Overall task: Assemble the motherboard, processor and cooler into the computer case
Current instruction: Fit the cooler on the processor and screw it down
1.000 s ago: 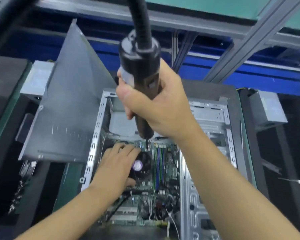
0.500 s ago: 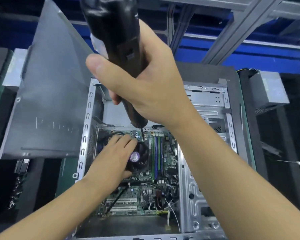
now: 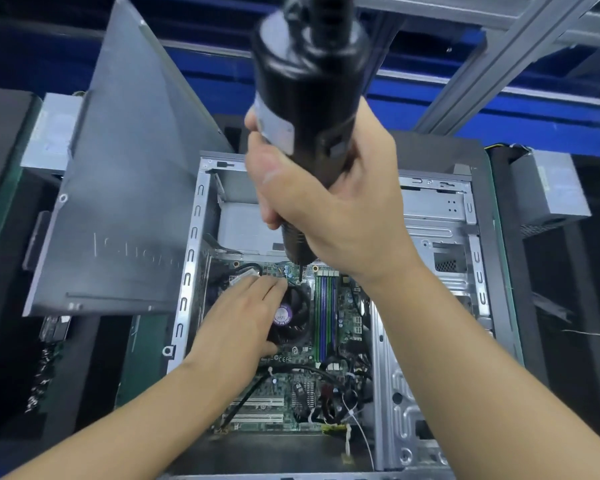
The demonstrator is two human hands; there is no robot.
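You are gripping the electric screwdriver (image 3: 305, 98) in your right hand (image 3: 326, 209), with fingers and thumb wrapping its black barrel low down, near the nose. The tool is standing almost upright. Its long axis is running from the cabled top, close to your head, down to the thin bit (image 3: 299, 276) just below your fist.

The cooler (image 3: 293, 317) is sitting on the motherboard (image 3: 281, 386), which is lying flat inside the open computer case (image 3: 430, 306). Taking the purple label at the fan's centre as the dial, the bit tip is pointing at the cooler's corner at about one o'clock, right at the fan's rim. The view is too blurred there to say whether the tip is sitting in a screw head.

Your left hand (image 3: 246, 313) is lying over the cooler's nine o'clock side. Its fingers are lying straight and flat, reaching toward eleven o'clock, and it is pressing rather than clasping. Those fingertips (image 3: 278, 285) are lying just beside the bit, so the right hand is the one working that corner while the left is steadying.

The grey side panel (image 3: 118, 185) is leaning up at the case's ten o'clock.
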